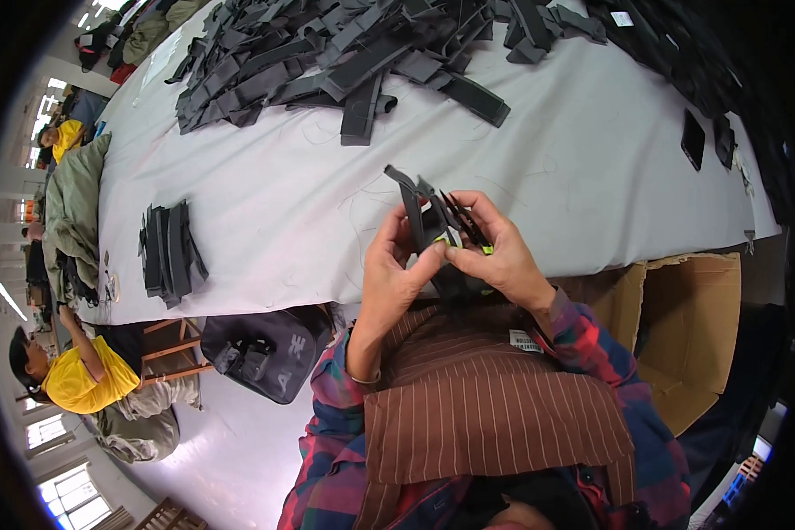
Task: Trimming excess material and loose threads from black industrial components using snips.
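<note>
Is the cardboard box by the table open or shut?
Open: the box flaps stand apart, showing its brown inside; contents cannot be told.

The strap held between the left hand and right hand looks like matt black woven cloth. The pile and stack show the same dull weave. The table wears smooth pale cloth. The box is rough brown cardboard; the apron is striped fabric.

Black strap pile, small stack, perhaps a phone.
</note>
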Demonstrator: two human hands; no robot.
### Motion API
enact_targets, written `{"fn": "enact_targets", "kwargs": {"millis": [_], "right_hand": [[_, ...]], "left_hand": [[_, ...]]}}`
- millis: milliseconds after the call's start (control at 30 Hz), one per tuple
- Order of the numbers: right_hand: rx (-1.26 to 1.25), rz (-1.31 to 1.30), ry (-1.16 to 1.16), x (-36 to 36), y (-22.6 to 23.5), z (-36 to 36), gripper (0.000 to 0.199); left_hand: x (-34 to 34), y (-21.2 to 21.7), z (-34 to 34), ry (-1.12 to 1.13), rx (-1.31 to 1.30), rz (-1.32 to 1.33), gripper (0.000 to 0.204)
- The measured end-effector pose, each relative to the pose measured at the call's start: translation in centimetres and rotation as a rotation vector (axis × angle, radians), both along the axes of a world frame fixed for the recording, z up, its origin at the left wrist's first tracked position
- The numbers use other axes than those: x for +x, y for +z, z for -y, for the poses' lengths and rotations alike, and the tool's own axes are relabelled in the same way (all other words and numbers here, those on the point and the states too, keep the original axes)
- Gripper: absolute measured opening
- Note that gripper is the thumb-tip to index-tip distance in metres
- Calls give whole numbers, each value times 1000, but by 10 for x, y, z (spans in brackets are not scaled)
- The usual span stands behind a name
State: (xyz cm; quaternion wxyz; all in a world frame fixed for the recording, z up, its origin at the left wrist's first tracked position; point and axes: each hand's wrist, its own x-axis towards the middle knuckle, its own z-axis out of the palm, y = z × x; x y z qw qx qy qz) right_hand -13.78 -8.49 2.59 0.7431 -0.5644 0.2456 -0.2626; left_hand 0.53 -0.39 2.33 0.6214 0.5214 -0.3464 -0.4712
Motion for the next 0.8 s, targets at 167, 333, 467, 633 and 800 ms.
{"fn": "enact_targets", "kwargs": {"millis": [167, 333, 467, 633, 800], "right_hand": [[-155, -81, -154, 3, -22, -4, 27], [-330, -384, -192, -10, -18, 3, 19], [-729, -556, -260, -24, -5, 8, 20], [-957, -687, -117, -43, 0, 5, 16], [-1061, -681, -121, -44, -7, 1, 12]], "left_hand": [[5, -3, 1, 48, 95, -156, 42], [8, -20, 3, 96, 171, -154, 38], [7, -29, 6, 58, 139, -109, 33], [1, -28, 9, 55, 172, -68, 33], [-1, -30, 11, 38, 180, 2, 33]]}}
